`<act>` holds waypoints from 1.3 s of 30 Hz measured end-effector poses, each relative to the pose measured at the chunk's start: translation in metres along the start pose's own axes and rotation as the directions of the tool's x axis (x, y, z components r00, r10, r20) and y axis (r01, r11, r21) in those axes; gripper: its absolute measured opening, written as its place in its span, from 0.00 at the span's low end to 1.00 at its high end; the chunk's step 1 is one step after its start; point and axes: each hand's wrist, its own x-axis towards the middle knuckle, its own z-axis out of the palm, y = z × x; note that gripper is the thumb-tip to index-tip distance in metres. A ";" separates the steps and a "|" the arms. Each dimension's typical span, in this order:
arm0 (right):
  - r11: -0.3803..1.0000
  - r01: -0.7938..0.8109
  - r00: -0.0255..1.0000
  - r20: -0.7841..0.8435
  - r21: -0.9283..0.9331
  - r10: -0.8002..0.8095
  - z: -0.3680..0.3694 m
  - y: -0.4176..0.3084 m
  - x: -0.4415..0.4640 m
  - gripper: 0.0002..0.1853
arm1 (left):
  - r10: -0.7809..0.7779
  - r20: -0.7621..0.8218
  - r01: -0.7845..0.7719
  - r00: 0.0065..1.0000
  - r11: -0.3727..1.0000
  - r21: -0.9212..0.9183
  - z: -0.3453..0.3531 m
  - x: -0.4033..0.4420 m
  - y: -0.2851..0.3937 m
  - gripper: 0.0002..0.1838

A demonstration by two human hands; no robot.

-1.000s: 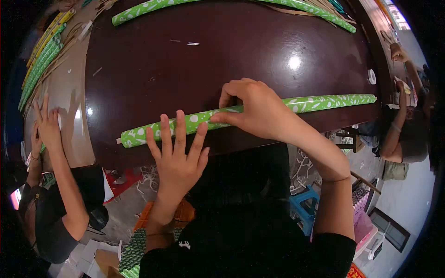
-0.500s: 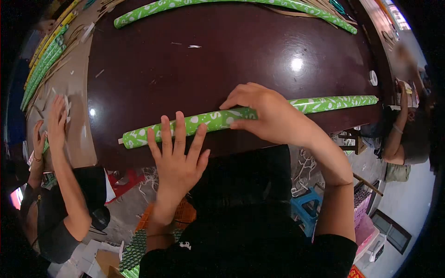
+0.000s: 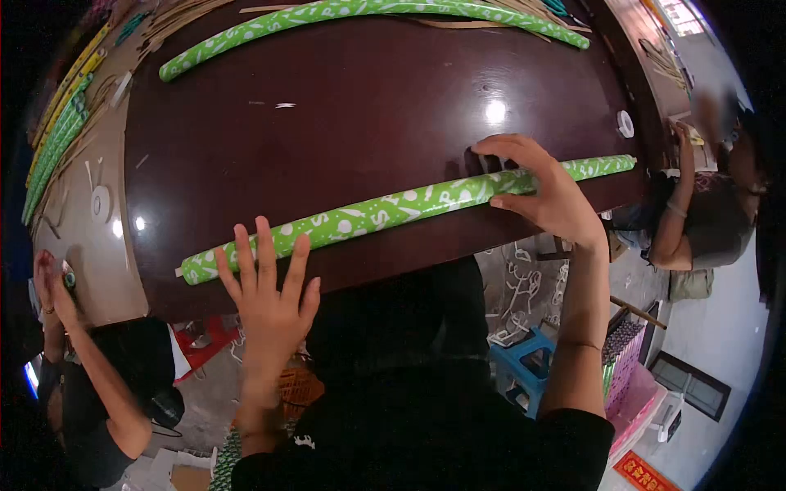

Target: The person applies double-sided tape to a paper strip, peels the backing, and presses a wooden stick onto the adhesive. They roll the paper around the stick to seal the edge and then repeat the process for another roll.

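A long, slim roll of green patterned paper (image 3: 385, 214) lies across the table near its front edge, with small pale tips at both ends. My left hand (image 3: 270, 286) rests flat over its left part, fingers spread. Farther right, my right hand (image 3: 548, 184) arches over the roll with fingers and thumb apart, the roll showing between them. Whether the right palm touches it, I cannot tell. Another green patterned roll (image 3: 327, 11) lies at the far side of the table.
A white tape roll (image 3: 625, 123) lies on the dark table (image 3: 344, 139) at right; another tape roll (image 3: 100, 203) is on the pale table at left. Co-workers sit on both sides; one person's hands (image 3: 57, 286) show at left. A blue stool (image 3: 528, 364) stands below.
My right hand has slid rightward along the roll. My left hand stays spread on its left part. The view has shifted, and the left co-worker's hands have drawn back.
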 end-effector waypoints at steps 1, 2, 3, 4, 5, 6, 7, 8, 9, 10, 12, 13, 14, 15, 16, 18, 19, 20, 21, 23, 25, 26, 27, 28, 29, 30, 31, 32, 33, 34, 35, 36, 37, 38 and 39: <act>0.998 0.014 1.000 0.003 0.060 -0.014 -0.003 0.003 -0.003 0.33 | -0.010 0.016 0.010 1.000 1.000 0.005 0.000 0.000 0.000 0.30; 0.992 0.028 1.000 0.005 0.121 -0.029 -0.006 0.005 -0.006 0.33 | -0.009 0.009 0.009 1.000 1.000 0.002 0.000 0.000 0.000 0.30; 0.984 0.050 0.999 0.011 0.171 -0.053 -0.006 0.004 -0.006 0.34 | -0.003 0.005 0.003 1.000 1.000 -0.004 -0.001 0.000 0.001 0.30; 0.985 0.046 0.999 0.005 0.167 -0.047 -0.006 0.004 -0.006 0.34 | -0.012 0.015 0.012 1.000 1.000 0.000 -0.002 0.001 0.002 0.30; 0.988 0.075 0.997 -0.010 0.132 -0.074 -0.005 0.003 -0.006 0.34 | -0.019 0.025 0.019 1.000 1.000 0.003 -0.003 0.001 0.003 0.30; 0.990 0.102 0.995 -0.025 0.096 -0.100 -0.004 0.005 -0.007 0.34 | -0.017 0.026 0.017 1.000 1.000 -0.002 -0.004 0.002 0.003 0.31; 0.997 0.080 0.996 -0.044 0.023 -0.079 -0.005 0.009 -0.009 0.33 | -0.007 0.021 0.007 1.000 1.000 0.003 -0.003 0.002 0.002 0.31; 0.997 0.072 0.996 -0.053 0.015 -0.071 -0.006 0.017 -0.013 0.33 | 0.002 0.014 -0.002 1.000 1.000 0.007 -0.003 0.000 0.001 0.31; 0.993 0.026 0.996 -0.084 0.113 -0.017 -0.009 0.027 -0.017 0.32 | 0.007 0.015 -0.007 1.000 1.000 -0.010 -0.004 0.001 0.001 0.31; 0.977 -0.014 0.993 -0.110 0.211 0.038 -0.015 0.033 -0.021 0.32 | 0.016 0.008 -0.016 1.000 1.000 -0.020 -0.003 0.003 0.002 0.31; 0.987 0.022 0.989 -0.148 0.156 0.001 -0.026 0.042 -0.030 0.30 | 0.018 -0.019 -0.019 1.000 1.000 -0.006 -0.002 0.004 0.001 0.31; 0.956 0.014 0.987 -0.157 0.291 0.034 -0.029 0.049 -0.035 0.29 | 0.028 -0.022 -0.027 0.999 1.000 0.015 0.000 0.003 0.000 0.30; 0.909 0.011 0.984 -0.166 0.417 0.065 -0.032 0.056 -0.040 0.28 | 0.035 -0.028 -0.035 0.999 0.999 0.007 0.001 0.002 -0.001 0.30; 0.911 0.012 0.969 -0.228 0.412 0.091 -0.034 0.060 -0.043 0.24 | 0.037 -0.034 -0.037 0.999 0.999 0.016 0.002 0.001 -0.002 0.30; 0.940 -0.018 0.940 -0.314 0.340 0.132 -0.035 0.065 -0.043 0.24 | 0.042 -0.040 -0.041 0.998 0.999 0.023 0.004 0.000 -0.003 0.30; 0.985 -0.067 0.874 -0.467 0.161 0.136 -0.038 0.073 -0.046 0.23 | 0.050 -0.037 -0.048 0.998 0.997 0.054 0.005 -0.002 -0.004 0.29; 0.991 -0.103 0.852 -0.522 -0.083 0.045 -0.038 0.091 -0.049 0.24 | 0.053 -0.046 -0.051 0.998 0.997 0.061 0.006 -0.002 -0.004 0.29; 0.935 -0.152 0.831 -0.553 -0.320 -0.054 -0.038 0.116 -0.052 0.25 | 0.071 -0.065 -0.066 0.995 0.996 0.067 0.006 0.000 -0.003 0.28; 0.970 -0.163 0.819 -0.572 -0.182 0.030 -0.042 0.132 -0.056 0.28 | 0.088 -0.068 -0.080 0.994 0.991 0.109 0.007 0.000 -0.004 0.28; 0.924 -0.268 0.759 -0.650 -0.272 0.029 -0.055 0.152 -0.071 0.30 | 0.095 -0.060 -0.082 0.994 0.979 0.184 0.008 0.001 -0.004 0.28; 0.904 -0.316 0.734 -0.678 -0.287 0.041 -0.075 0.185 -0.087 0.28 | 0.099 -0.051 -0.089 0.994 0.982 0.169 0.006 0.000 -0.003 0.29; 0.913 -0.318 0.710 -0.703 -0.253 0.053 -0.084 0.203 -0.093 0.27 | 0.098 -0.049 -0.086 0.994 0.975 0.204 0.012 -0.005 -0.008 0.28; 0.927 -0.297 0.679 -0.733 -0.229 0.037 -0.093 0.218 -0.100 0.23 | 0.108 -0.060 -0.094 0.992 0.976 0.195 0.016 -0.009 -0.012 0.28; 0.945 -0.279 0.652 -0.757 -0.169 0.057 -0.102 0.237 -0.106 0.22 | 0.095 -0.044 -0.082 0.995 0.968 0.237 0.016 -0.010 -0.013 0.28; 0.961 -0.256 0.625 -0.776 -0.108 0.079 -0.110 0.256 -0.109 0.21 | 0.079 -0.026 -0.069 0.996 0.957 0.282 0.017 -0.011 -0.016 0.28; 0.949 -0.297 0.553 -0.829 -0.105 0.081 -0.115 0.271 -0.112 0.20 | 0.065 0.000 -0.062 0.998 0.953 0.296 0.011 -0.009 -0.011 0.28; 0.944 -0.314 0.497 -0.864 -0.099 0.074 -0.123 0.278 -0.117 0.19 | 0.073 -0.003 -0.068 0.997 0.951 0.302 0.010 -0.008 -0.009 0.28; 0.941 -0.326 0.439 -0.896 -0.090 0.066 -0.128 0.285 -0.122 0.19 | 0.095 -0.007 -0.089 0.995 0.952 0.292 0.009 -0.007 -0.010 0.28; 0.966 -0.244 0.362 -0.932 -0.081 0.013 -0.130 0.283 -0.125 0.20 | 0.113 -0.011 -0.105 0.994 0.952 0.286 0.008 -0.006 -0.011 0.29; 0.957 -0.215 0.436 -0.896 -0.193 -0.083 -0.132 0.261 -0.125 0.22 | 0.105 -0.015 -0.095 0.994 0.947 0.306 0.009 -0.006 -0.013 0.29; 0.939 -0.162 0.508 -0.842 -0.302 -0.183 -0.133 0.233 -0.122 0.24 | 0.060 0.003 -0.059 0.998 0.982 0.179 0.011 -0.009 -0.015 0.31; 0.855 -0.120 0.700 -0.654 -0.505 -0.288 -0.135 0.222 -0.120 0.33 | 0.000 0.023 -0.002 1.000 0.998 0.060 0.005 -0.013 -0.017 0.33; 0.858 -0.073 0.830 -0.508 -0.508 -0.230 -0.132 0.210 -0.115 0.36 | -0.006 -0.038 0.003 0.999 0.998 -0.066 -0.015 0.003 0.001 0.37; 0.859 -0.008 0.925 -0.329 -0.512 -0.187 -0.126 0.198 -0.108 0.39 | -0.060 -0.025 0.057 0.998 0.995 -0.079 -0.019 0.002 -0.005 0.36; 0.830 -0.035 0.942 -0.295 -0.556 -0.158 -0.125 0.187 -0.103 0.39 | -0.121 -0.014 0.119 0.993 0.989 -0.090 -0.021 0.001 -0.012 0.35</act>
